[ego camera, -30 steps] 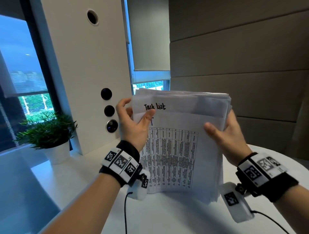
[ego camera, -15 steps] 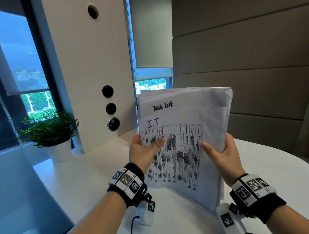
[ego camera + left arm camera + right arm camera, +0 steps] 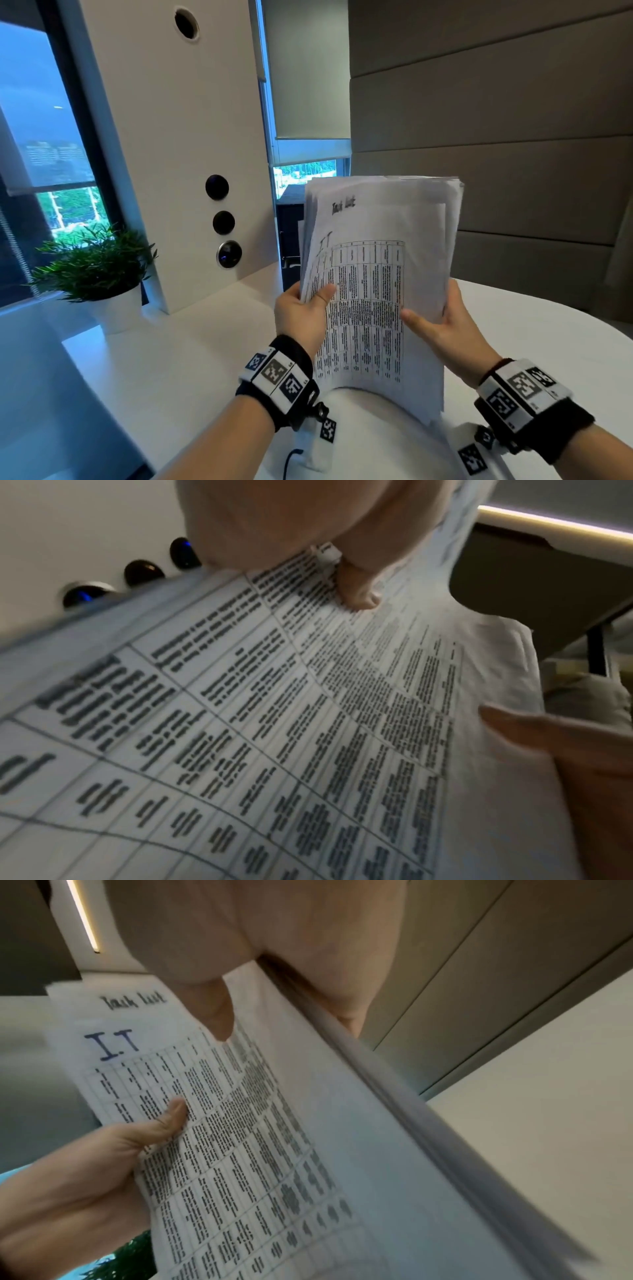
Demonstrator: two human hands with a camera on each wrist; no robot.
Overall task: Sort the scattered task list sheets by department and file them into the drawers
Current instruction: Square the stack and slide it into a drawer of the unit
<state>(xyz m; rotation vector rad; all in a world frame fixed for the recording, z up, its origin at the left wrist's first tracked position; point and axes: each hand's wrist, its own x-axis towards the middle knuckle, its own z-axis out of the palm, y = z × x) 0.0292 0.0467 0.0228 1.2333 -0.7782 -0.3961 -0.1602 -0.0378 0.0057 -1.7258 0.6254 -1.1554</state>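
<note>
Both hands hold the stack of sheets upright over the white counter. The left hand has slid lower than a second ago and its thumb now peels the front sheet, marked "I.T", so its left edge bows away from the rest. The right hand grips the stack's right side, thumb in front. I judge that sorting is starting: this sheet goes to the I.T pile. A dark cabinet, maybe with drawers, stands behind.
</note>
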